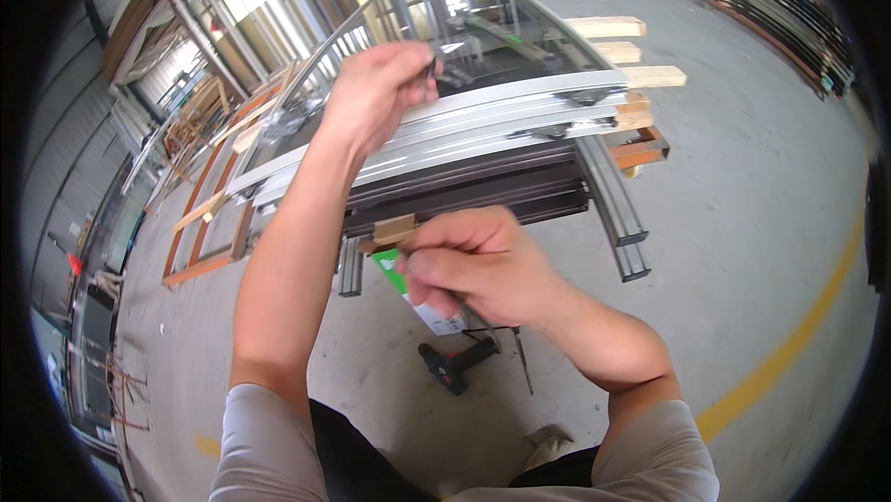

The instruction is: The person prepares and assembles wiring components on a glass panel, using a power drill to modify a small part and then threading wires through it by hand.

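My left hand (380, 89) is raised over the near edge of the stacked glass panels. Its fingers are pinched on a small dark piece (431, 67), too blurred to name. In front of the stack, lower down, my right hand (483, 265) is closed with thumb and fingers together. A thin rod-like end shows below that hand; I cannot tell whether it is held. Partly behind the right fingers is a green and white box (436, 316) with raised brown cardboard flaps (394, 226). Silver aluminium frames (501, 98) edge the glass panels.
A black cordless drill (452, 365) lies on the floor near my feet. Dark profiles (464, 182) and metal legs (617, 210) lie under the panels. Wooden battens (654, 76) jut out at right. An orange-brown metal frame (200, 269) stands at left, and racked lengths (780, 24) at far right.
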